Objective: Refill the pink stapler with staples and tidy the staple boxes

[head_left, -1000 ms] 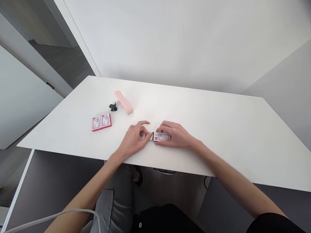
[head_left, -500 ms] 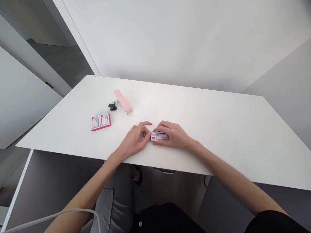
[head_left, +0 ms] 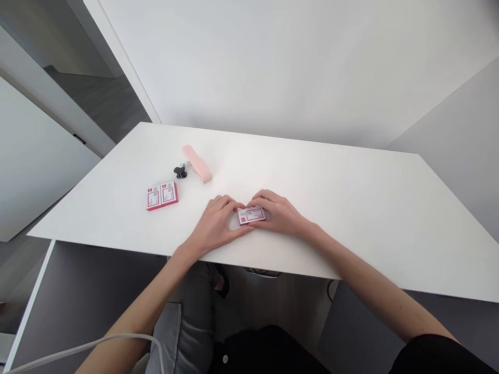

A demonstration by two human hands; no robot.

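Note:
A small white-and-red box of staples (head_left: 252, 214) lies flat near the front of the white table, its long side running left to right. My left hand (head_left: 218, 221) curves round its left end, with the thumb along the near edge and the fingertips at the far edge. From the other side my right hand (head_left: 278, 214) grips the box's right end between thumb and fingers. The fingertips of both hands almost meet at the far edge.
Two more red-and-white staple boxes (head_left: 162, 195) stand side by side to the left. Behind them lie a black staple remover (head_left: 180, 171) and a pink stapler (head_left: 197, 163). The table (head_left: 335, 182) backs onto a white wall. A pale cable (head_left: 97, 340) crosses at lower left.
My left hand has opened from a pinch at the box's left end and closed round it. The box has shifted slightly left and tilted a little with my right hand.

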